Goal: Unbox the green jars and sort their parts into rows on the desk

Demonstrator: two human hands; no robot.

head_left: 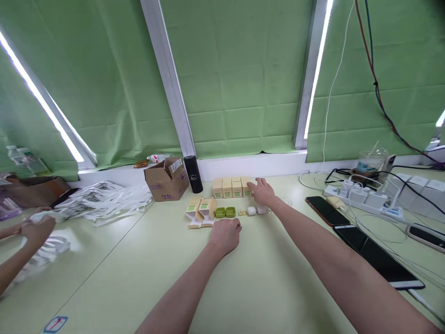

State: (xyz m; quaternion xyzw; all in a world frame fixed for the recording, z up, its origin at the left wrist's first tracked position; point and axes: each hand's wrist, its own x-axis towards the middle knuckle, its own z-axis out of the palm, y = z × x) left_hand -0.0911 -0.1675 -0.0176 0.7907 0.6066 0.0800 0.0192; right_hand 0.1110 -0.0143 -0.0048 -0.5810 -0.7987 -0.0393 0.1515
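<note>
My left hand rests on the table with its fingers curled in, just below two small green trays; nothing shows in it. Fingers apart, my right hand reaches to the right end of a row of small cream boxes, its fingertips touching or very near the last box. Left of the green trays stand two opened cream cartons with flaps out. To the trays' right lie small yellowish pieces and two small white rounded items, partly below my right hand.
Behind are a cardboard box and a black cylinder. At left, another person's hands handle white strips near a pile of strips. On the right lie phones, a power strip and tangled cables.
</note>
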